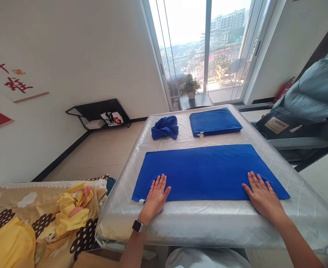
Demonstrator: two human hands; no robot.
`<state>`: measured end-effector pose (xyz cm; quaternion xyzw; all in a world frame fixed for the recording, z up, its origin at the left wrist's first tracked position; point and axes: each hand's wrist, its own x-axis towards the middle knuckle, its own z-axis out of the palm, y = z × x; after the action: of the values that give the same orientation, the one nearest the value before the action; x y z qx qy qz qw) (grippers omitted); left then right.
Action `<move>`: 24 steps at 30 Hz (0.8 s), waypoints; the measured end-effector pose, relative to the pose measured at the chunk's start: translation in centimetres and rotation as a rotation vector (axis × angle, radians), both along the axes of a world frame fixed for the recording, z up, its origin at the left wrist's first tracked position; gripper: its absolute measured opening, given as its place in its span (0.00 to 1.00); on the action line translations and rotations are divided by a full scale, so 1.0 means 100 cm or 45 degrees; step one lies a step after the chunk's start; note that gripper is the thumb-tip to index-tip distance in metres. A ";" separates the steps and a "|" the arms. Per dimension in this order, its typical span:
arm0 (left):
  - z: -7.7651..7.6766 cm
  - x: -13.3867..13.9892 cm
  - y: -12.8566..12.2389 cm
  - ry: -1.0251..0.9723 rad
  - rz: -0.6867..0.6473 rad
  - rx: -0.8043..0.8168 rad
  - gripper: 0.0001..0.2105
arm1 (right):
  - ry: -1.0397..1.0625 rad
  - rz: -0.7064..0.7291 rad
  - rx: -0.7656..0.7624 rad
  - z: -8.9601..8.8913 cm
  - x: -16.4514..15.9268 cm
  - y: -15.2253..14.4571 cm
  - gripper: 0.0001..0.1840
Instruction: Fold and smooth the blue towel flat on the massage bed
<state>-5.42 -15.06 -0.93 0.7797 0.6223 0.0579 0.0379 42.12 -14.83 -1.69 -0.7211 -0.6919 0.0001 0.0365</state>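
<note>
A blue towel (203, 171) lies spread flat, its long side running across the table in front of me. My left hand (157, 191) rests palm down near its left end, fingers stretched out. Close to the right end, my right hand (260, 191) is also flat on the cloth with the fingers apart. A small white tag (142, 202) sticks out at the near left corner. Beyond the spread towel are a crumpled blue towel (165, 127) on the left and a neat stack of folded blue towels (215, 122) on the right.
The table (208, 223) has a shiny silvery cover. To the left is a bed (49, 190) with yellow clothes (71, 208). A grey armchair (306, 108) stands at the right. Behind the table, a potted plant (191, 87) sits on a chair (196, 101) by the glass door.
</note>
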 end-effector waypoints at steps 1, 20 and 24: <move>-0.003 -0.018 -0.004 0.011 0.130 0.028 0.33 | -0.001 -0.052 -0.016 -0.001 0.016 0.000 0.42; 0.073 -0.065 0.000 -0.190 0.232 -0.204 0.34 | 0.131 -0.119 0.119 0.032 0.026 0.020 0.44; 0.085 0.043 0.045 -0.218 -0.198 0.003 0.32 | 0.115 0.264 0.130 0.049 -0.082 0.045 0.37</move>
<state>-1.08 -10.59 7.58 0.8178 0.5544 0.1220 0.0943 33.92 -10.33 3.21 -0.6421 -0.7595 0.0011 0.1040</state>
